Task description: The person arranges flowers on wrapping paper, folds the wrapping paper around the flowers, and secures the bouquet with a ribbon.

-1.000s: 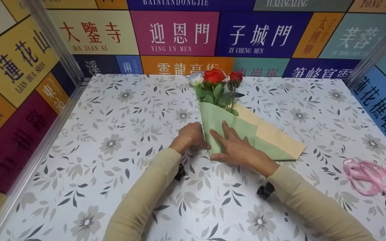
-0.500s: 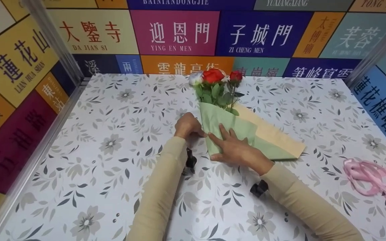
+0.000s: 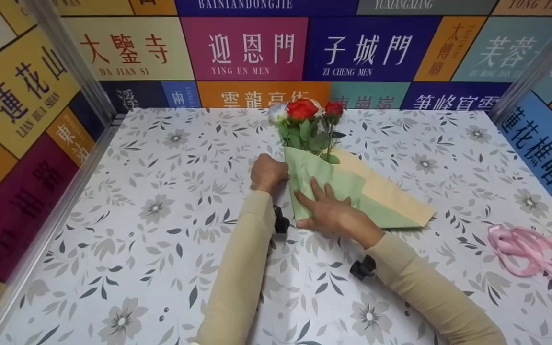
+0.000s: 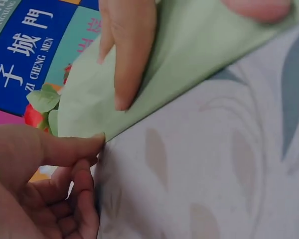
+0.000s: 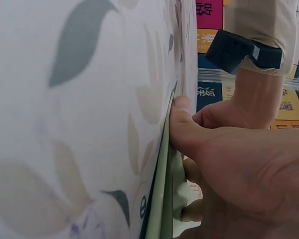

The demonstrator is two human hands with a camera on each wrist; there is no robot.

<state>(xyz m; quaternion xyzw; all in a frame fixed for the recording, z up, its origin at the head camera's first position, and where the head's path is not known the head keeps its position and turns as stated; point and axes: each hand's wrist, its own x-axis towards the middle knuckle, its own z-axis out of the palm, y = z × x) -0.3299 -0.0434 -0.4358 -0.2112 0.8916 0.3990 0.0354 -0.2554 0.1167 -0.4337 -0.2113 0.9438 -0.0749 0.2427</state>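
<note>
A bouquet with a large red rose [image 3: 302,109], a smaller red rose [image 3: 333,109] and a whitish flower [image 3: 277,113] lies on the table, green leaves below the blooms. Green wrapping paper [image 3: 307,163] is folded over the stems, with a peach sheet [image 3: 396,189] showing on its right. The left hand [image 3: 269,172] pinches the paper's left edge; its thumb [image 4: 77,149] lies on the edge and the other fingers are curled. Spread across the green paper, the right hand [image 3: 336,213] presses it down, its thumb [image 5: 182,112] near the lower corner. The stems are hidden inside.
Pink ribbon [image 3: 527,251] lies in loose loops at the table's right side. A white flower-patterned cover [image 3: 156,208] spreads over the table. Coloured panels with Chinese lettering [image 3: 245,48] stand around the back and sides. Black wrist devices [image 3: 363,267] are on both forearms.
The left hand has moved up along the paper's left edge, from near its lower part toward the flowers. The right hand stays on the paper, nearly in place.
</note>
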